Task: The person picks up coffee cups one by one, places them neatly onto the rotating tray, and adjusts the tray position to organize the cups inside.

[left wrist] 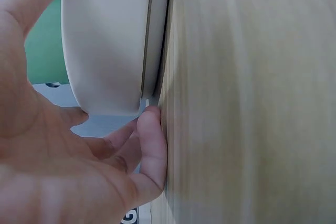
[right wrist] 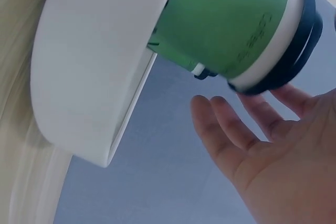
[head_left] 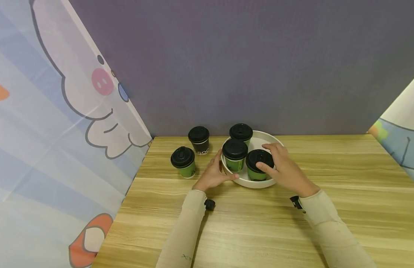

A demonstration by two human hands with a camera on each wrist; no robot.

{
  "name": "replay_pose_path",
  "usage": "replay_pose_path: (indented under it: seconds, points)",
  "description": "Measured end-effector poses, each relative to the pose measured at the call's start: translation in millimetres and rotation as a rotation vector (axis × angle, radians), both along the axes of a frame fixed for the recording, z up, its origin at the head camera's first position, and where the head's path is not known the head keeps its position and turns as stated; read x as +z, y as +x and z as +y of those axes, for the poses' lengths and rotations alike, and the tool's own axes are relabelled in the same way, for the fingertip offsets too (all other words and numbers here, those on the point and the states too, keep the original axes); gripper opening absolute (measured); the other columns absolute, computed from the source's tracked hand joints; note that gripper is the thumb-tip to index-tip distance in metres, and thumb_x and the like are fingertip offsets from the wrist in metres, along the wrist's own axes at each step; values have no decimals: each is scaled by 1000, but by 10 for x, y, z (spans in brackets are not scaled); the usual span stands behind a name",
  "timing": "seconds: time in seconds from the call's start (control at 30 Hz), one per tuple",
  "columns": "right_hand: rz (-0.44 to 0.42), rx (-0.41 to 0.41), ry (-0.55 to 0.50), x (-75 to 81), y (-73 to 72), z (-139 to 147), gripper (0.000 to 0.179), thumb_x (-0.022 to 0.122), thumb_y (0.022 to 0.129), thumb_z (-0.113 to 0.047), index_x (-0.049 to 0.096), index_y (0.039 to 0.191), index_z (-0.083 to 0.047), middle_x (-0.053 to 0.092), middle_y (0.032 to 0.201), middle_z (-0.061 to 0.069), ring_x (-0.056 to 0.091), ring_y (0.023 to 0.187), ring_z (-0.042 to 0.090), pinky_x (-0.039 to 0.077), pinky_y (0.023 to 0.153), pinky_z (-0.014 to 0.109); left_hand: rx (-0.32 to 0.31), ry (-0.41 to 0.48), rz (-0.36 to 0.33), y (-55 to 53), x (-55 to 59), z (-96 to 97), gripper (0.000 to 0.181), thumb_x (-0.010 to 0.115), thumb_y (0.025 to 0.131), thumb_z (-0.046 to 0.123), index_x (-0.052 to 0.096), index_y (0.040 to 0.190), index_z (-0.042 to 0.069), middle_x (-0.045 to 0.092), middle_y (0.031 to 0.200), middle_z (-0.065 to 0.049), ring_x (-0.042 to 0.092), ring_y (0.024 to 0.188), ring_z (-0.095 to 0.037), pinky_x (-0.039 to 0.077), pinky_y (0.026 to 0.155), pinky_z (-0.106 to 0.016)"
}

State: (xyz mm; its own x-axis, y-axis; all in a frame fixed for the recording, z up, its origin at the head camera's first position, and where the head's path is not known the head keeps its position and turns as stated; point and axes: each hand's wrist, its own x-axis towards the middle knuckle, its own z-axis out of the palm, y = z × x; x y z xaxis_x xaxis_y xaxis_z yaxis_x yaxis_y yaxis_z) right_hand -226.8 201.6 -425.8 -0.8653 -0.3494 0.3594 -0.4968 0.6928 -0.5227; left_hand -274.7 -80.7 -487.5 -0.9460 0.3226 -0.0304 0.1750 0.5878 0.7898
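Note:
A round white tray [head_left: 246,183] on the wooden table carries three green paper cups with black lids: a rear cup [head_left: 241,131], a left cup [head_left: 235,156] and a front right cup [head_left: 259,163]. My left hand [head_left: 214,174] holds the tray's left side, thumb along the near rim; its lower fingers curl beside the base [left wrist: 148,72] in the left wrist view. Around the front right cup's lid my right hand [head_left: 283,167] is spread, its thumb over the lid. In the right wrist view, loosely spread fingers [right wrist: 223,124] lie beside the black lid [right wrist: 294,56].
Left of the tray stand another green cup [head_left: 183,162] with a black lid and a black cup [head_left: 199,140] with white lettering. A grey panel [head_left: 247,67] rises behind the table [head_left: 260,227]. A cartoon-printed curtain [head_left: 42,149] hangs at the left.

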Motion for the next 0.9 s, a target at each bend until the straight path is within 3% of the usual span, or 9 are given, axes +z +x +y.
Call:
replay_pose_path:
  seconds: [0.13,0.2,0.43,0.63,0.9]
  points:
    - [-7,-8,-22,17,-30,85,47,52,109,-31,47,142,1,49,141,22,45,128,41,42,101,61,-15,36,-8,-15,12,-21,123,86,77,55,6,166,29,51,138,-12,54,115,-26,47,96,-42]
    - [7,-22,-21,12,-50,131,41,48,110,-28,50,139,2,53,135,21,48,121,41,44,96,60,-17,49,-18,-26,15,-33,121,86,78,53,6,166,29,54,134,-10,55,112,-24,46,94,-41]
    - [51,-90,-2,-45,-119,273,34,60,104,-17,58,129,4,58,126,23,50,120,44,42,97,61,-25,108,-70,-64,-4,-91,113,85,84,44,9,166,30,59,144,-10,58,126,-24,45,110,-45]
    - [-9,-132,6,-132,-167,384,34,61,102,-15,58,130,5,51,132,28,41,125,49,39,99,65,-8,115,-106,-92,-45,-136,102,81,87,46,14,164,41,58,143,-10,58,124,-25,46,109,-46]
    - [-116,-165,5,-278,-232,511,40,59,104,-17,53,134,9,43,134,34,39,118,50,39,93,65,5,135,-111,-81,-27,-163,78,68,99,41,22,162,44,59,136,-10,59,124,-27,49,101,-46]
